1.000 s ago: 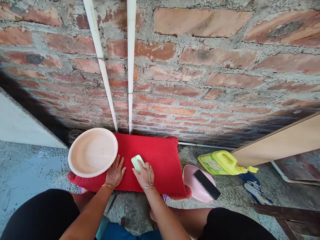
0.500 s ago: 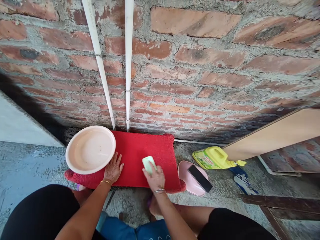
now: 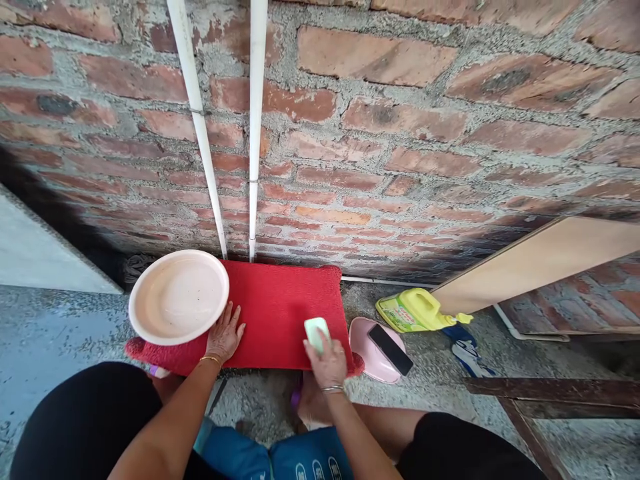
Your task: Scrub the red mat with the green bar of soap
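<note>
A red cloth cover [image 3: 280, 307] with fuzzy ends lies stretched over a low, flat surface in front of me. My right hand [image 3: 327, 360] grips a pale green bar of soap [image 3: 317, 333] against the cloth near its right end. Spread flat on the cloth, my left hand [image 3: 226, 335] presses beside a pale pink basin [image 3: 180, 300]. The basin sits on the left part of the cloth, its wide mouth facing up, with small dark specks inside.
Right of the cloth, a phone [image 3: 390, 350] lies on a pink stool [image 3: 367, 360]. A yellow jug [image 3: 413, 310] lies beyond it, near a blue-and-white slipper [image 3: 470, 357]. Two white pipes [image 3: 256, 133] run up the brick wall [image 3: 370, 173]. A dark wooden frame [image 3: 550, 388] stands at right.
My right hand has slid the soap to the right and slightly nearer to me over the red cloth. My left hand stays in place by the basin.
</note>
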`<state>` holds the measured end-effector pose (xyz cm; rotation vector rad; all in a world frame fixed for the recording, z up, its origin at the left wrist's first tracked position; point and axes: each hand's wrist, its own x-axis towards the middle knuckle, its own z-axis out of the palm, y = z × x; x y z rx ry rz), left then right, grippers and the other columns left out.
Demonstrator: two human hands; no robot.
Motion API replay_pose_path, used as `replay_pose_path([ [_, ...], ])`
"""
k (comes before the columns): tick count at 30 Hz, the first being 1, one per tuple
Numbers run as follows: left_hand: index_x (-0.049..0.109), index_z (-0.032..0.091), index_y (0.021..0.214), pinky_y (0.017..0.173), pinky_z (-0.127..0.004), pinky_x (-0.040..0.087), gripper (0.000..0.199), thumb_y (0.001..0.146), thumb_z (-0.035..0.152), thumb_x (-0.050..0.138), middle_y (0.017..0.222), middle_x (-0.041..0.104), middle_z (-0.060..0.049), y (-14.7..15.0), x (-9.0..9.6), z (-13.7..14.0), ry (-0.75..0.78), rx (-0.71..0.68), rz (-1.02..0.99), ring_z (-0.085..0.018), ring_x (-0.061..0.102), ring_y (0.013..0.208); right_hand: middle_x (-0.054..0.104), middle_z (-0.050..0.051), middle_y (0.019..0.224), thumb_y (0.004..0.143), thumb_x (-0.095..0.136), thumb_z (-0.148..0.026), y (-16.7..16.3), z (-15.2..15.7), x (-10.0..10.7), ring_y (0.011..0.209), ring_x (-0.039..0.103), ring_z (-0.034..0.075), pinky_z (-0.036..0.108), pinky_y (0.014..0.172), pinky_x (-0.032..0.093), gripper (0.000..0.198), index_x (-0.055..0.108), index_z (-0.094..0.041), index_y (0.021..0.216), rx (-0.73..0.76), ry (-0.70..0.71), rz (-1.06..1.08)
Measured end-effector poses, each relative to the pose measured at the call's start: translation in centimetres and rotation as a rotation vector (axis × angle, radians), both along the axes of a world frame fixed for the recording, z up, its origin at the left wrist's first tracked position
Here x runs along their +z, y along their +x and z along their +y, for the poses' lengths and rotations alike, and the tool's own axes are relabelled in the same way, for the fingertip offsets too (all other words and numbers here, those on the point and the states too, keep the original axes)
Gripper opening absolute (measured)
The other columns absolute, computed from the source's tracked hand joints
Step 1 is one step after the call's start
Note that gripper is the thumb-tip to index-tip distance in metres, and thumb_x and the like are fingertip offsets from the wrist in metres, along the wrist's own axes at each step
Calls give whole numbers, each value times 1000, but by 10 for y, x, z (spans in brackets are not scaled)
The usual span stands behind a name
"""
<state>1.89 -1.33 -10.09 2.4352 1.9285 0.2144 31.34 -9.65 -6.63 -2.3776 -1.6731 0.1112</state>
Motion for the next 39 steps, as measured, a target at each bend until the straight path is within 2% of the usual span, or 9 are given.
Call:
replay_pose_path([
  [3,53,17,138,114,-46,33,51,94,39,40,150,44,-13,0,2,0,-1,3,-13,-29,39,139,61,8,98,85,58,-52,-44,0,-4,90,56,25,37,85,42,48,64,-31,128,219,-90,6],
  [6,53,17,139,114,-46,33,51,94,38,40,150,44,-13,1,4,0,-8,5,-2,-29,39,139,61,8,99,84,59,-49,-43,-4,-8,90,56,24,36,84,42,47,64,-32,128,254,-125,-12],
  [11,52,16,139,113,-47,34,52,94,38,38,150,44,-14,2,4,-1,-6,2,-17,-29,40,138,59,11,89,86,56,-50,31,-14,-6,80,55,26,37,75,44,49,67,-22,124,-209,-58,-21],
  [14,52,17,139,113,-47,34,52,94,39,40,150,44,-13,3,3,-1,-4,11,-17,-29,41,138,58,12,87,88,47,-55,45,-3,-2,77,55,27,40,72,44,56,64,-17,126,-410,30,-2],
  [17,51,18,140,113,-45,34,52,94,38,41,150,44,-12,4,1,-1,-9,22,-19,-29,41,138,58,11,87,90,44,-56,9,26,2,80,56,27,40,77,44,56,64,-18,126,-215,72,28],
  [24,50,20,142,112,-45,37,51,95,38,40,152,41,-11,2,-6,-2,-9,18,-14,-28,40,139,59,8,104,86,57,-51,-104,92,9,94,55,24,35,85,38,49,60,-33,132,323,-88,-4],
  [28,49,22,142,112,-44,37,51,95,39,40,152,42,-10,2,-11,-2,2,26,-34,-28,40,139,59,9,99,85,58,-51,-67,95,-3,90,55,24,34,82,38,48,62,-33,129,250,-92,-40],
  [34,49,22,142,113,-45,36,51,94,39,42,153,40,-10,6,-12,-2,-14,46,-32,-28,38,140,60,16,91,91,41,-57,12,92,-6,81,56,30,40,70,40,58,63,-18,128,-293,24,-6],
  [39,49,22,142,114,-46,36,51,95,38,40,152,41,-10,5,-12,-2,-6,35,-23,-28,38,140,61,12,98,88,53,-53,-75,121,12,90,56,27,37,80,38,50,63,-25,128,124,-27,11],
])
